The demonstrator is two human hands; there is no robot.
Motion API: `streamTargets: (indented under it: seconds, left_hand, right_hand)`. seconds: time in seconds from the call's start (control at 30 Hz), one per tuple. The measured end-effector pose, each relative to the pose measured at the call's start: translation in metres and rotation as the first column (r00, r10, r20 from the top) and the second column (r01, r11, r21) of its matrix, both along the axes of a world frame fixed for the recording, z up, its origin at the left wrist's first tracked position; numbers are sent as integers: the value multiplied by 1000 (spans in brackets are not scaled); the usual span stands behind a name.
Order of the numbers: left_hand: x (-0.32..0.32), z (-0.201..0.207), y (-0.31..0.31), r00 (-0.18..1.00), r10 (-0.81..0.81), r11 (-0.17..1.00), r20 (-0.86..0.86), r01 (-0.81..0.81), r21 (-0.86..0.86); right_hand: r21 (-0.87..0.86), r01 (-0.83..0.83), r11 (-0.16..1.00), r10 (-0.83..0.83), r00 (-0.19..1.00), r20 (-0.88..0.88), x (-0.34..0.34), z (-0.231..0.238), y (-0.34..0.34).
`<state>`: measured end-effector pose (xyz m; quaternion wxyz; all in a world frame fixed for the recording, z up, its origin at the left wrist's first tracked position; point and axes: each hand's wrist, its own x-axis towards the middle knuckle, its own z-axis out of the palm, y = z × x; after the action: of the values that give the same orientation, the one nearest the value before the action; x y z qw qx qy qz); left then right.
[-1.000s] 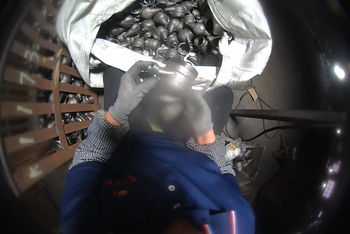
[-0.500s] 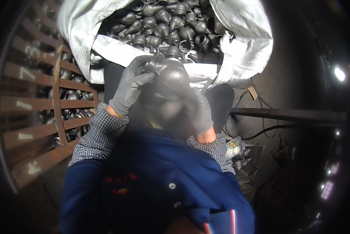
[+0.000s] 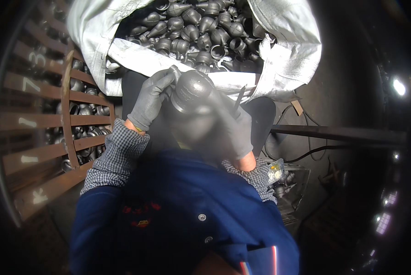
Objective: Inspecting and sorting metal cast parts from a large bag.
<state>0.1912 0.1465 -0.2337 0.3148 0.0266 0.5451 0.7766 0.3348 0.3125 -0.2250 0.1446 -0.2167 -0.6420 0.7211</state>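
Observation:
My left hand [image 3: 149, 101], in a grey glove, is closed on the narrow end of a bulbous dark-grey metal casting [image 3: 194, 87] held above my lap. The rounded body faces up, with a rimmed edge toward me. On the other side, my gloved right hand [image 3: 238, 133] is closed around a slim, dark, pointed tool [image 3: 240, 97] that sticks up past its fingers. Its fingertips lie close to the casting's right side; a hazy blur hides whether they touch it.
Ahead stands a white woven sack [image 3: 292, 55] holding a heap of similar castings [image 3: 191, 34]. At left is a brown slatted metal crate [image 3: 36, 123] with more parts inside. A dark bar [image 3: 338, 134] and cables [image 3: 313, 153] lie at right, near a metal bin [image 3: 297, 188] of parts.
The casting has been turned in my left hand, so its rounded body shows and its top opening no longer does. My right hand has shifted slightly, and the pointed tool now shows above it.

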Motion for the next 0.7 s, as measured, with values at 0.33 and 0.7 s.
streamTargets:
  seconds: [0.33, 0.7]
  left_hand:
    - [-1, 7, 4, 960, -277, 917, -46, 279, 285]
    - [-58, 162, -96, 621, 404, 882, -672, -458, 108]
  right_hand:
    - [-527, -141, 838, 167, 986, 3, 7, 3, 4]
    - [-294, -348, 890, 345, 936, -65, -2, -35, 16]
